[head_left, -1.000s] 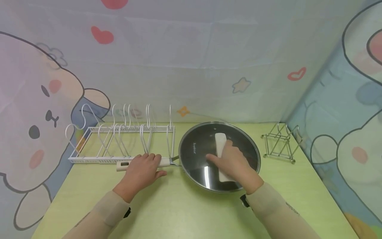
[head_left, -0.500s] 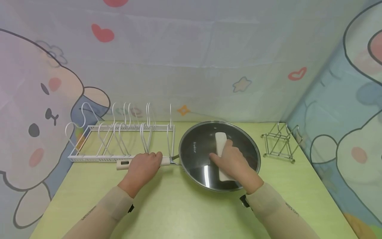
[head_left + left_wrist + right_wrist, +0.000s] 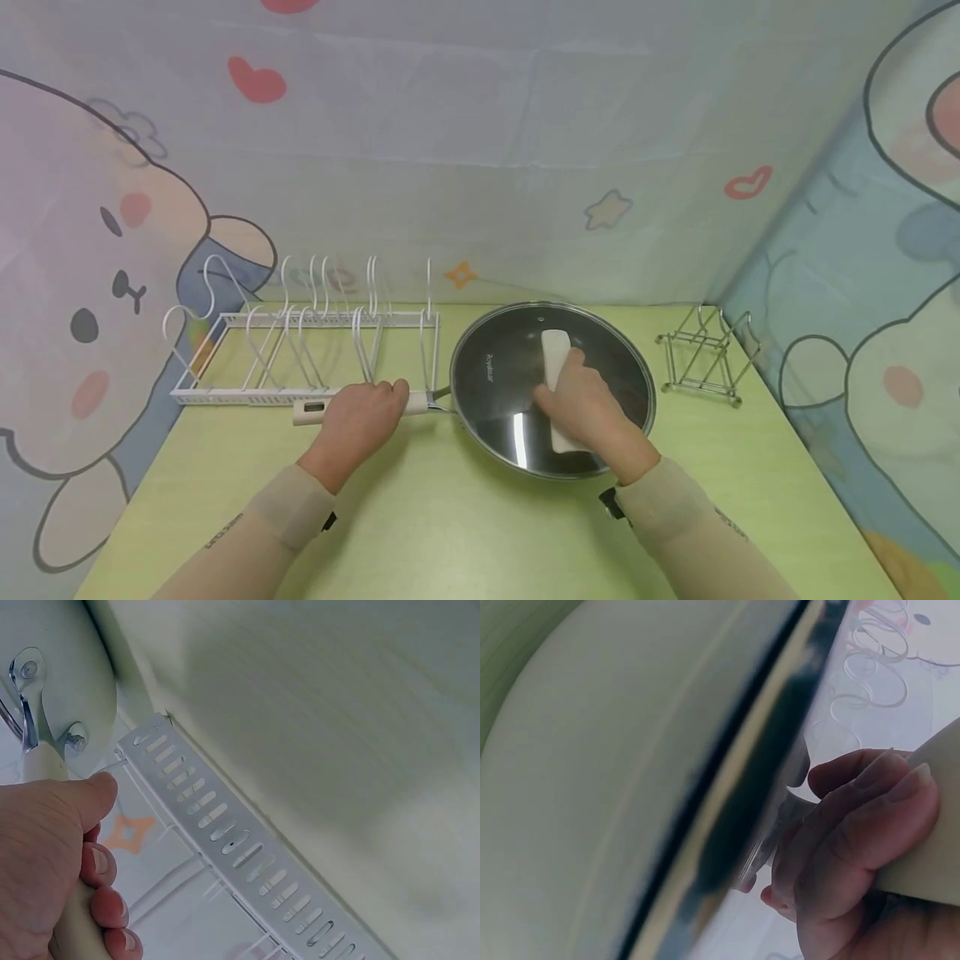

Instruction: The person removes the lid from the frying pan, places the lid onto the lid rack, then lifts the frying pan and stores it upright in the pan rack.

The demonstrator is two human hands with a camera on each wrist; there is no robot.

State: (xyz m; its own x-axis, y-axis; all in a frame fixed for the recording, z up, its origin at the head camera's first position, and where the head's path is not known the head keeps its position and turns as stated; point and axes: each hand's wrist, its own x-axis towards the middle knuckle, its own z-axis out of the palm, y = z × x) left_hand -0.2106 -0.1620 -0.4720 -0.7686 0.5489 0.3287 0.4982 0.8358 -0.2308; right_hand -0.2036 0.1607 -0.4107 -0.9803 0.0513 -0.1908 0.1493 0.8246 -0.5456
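Observation:
A frying pan (image 3: 577, 772), cream on the outside, stands on the table under a dark glass lid (image 3: 498, 342) with a silver rim. In the head view my left hand (image 3: 362, 417) grips the pan's cream handle (image 3: 309, 412). The left wrist view shows its fingers and thumb (image 3: 97, 799) wrapped round that handle, near the metal bracket (image 3: 31, 690). On top of the lid my right hand (image 3: 588, 406) holds the long white lid handle (image 3: 555, 354), its fingers curled round it in the right wrist view. Most of the pan's inside is hidden by the lid.
A white wire rack (image 3: 225, 393) with several upright loops stands left of the pan, just behind the pan handle. To the right is a small metal wire stand (image 3: 701, 383). The pale green table (image 3: 465, 542) ends at a printed cloth (image 3: 480, 208) behind.
My left thumb has folded in round the pan handle. My right thumb has drawn in toward the lid handle. The pan and lid stay in place.

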